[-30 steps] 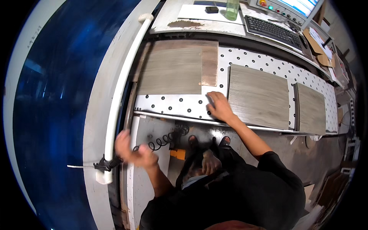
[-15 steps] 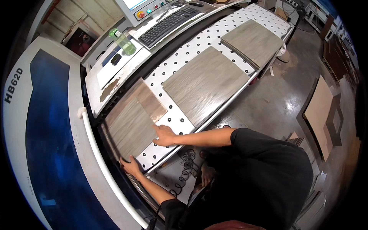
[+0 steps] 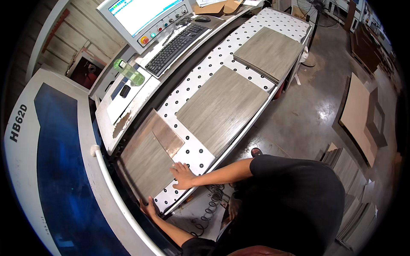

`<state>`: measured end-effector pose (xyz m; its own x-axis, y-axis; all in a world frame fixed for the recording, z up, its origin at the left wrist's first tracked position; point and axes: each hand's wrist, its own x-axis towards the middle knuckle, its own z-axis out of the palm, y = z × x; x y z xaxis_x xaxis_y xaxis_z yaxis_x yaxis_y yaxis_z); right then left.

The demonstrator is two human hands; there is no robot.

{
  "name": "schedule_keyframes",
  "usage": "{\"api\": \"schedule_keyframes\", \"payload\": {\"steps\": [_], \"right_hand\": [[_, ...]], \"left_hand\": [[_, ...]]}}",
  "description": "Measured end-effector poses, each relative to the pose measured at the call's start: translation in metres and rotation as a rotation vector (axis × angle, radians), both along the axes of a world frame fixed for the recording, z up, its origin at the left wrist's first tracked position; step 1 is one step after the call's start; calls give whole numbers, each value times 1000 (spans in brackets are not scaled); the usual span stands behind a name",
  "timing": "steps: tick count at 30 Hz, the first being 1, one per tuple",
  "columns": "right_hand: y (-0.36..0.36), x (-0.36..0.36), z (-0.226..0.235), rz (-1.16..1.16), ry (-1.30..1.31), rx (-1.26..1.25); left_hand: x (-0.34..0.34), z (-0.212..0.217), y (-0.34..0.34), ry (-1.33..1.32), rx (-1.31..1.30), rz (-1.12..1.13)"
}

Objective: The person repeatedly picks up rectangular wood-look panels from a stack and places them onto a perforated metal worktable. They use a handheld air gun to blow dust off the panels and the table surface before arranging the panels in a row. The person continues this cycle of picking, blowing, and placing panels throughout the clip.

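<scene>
A grey wood-grain board [image 3: 150,164] lies at the near left end of a white worktable dotted with black round studs [image 3: 194,158]. My right hand [image 3: 183,176] rests at the board's right edge, its fingers stretched out and apart, the fingertips touching the board. At the near corner of the same board is my left hand [image 3: 148,208], thumb raised and apart from the fingers, which partly disappear past the corner. A browner wood-grain panel [image 3: 173,137] sits against the board's far side.
Two more grey boards, one in the middle [image 3: 222,111] and a stacked one [image 3: 269,53] farther off, lie along the table. A blue-and-white machine [image 3: 60,166] with a white rail stands left. Beyond are a keyboard [image 3: 176,49], green bottle [image 3: 130,72] and control screen [image 3: 143,17].
The view has tilted, so the whole scene sits lower and more of the screen shows. My right hand's fingers have spread out; both hands stay at the same board.
</scene>
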<state>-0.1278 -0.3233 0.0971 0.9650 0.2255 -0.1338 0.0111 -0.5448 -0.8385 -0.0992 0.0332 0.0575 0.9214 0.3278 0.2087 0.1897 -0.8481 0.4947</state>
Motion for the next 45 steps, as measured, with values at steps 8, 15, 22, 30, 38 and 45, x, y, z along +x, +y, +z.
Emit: {"api": "schedule_keyframes", "payload": {"steps": [8, 15, 22, 30, 38, 45], "right_hand": [[-72, 13, -6, -173, 459, 1049], [-207, -32, 4, -296, 476, 1289], [-389, -103, -5, -647, 110, 1351], [-565, -155, -54, -1158, -202, 1434], [-596, -93, -61, -1673, -458, 461], [-666, -63, -79, -1629, -669, 173]], "left_hand": [[-77, 20, -55, -102, -291, -88], [-110, 8, -196, -92, -443, -100], [-118, 73, -376, -115, -302, -373], [-88, 75, -538, 17, -114, -1054], [-86, 86, -611, 99, -203, -1458], [-72, 80, -526, 155, -165, -1154]]}}
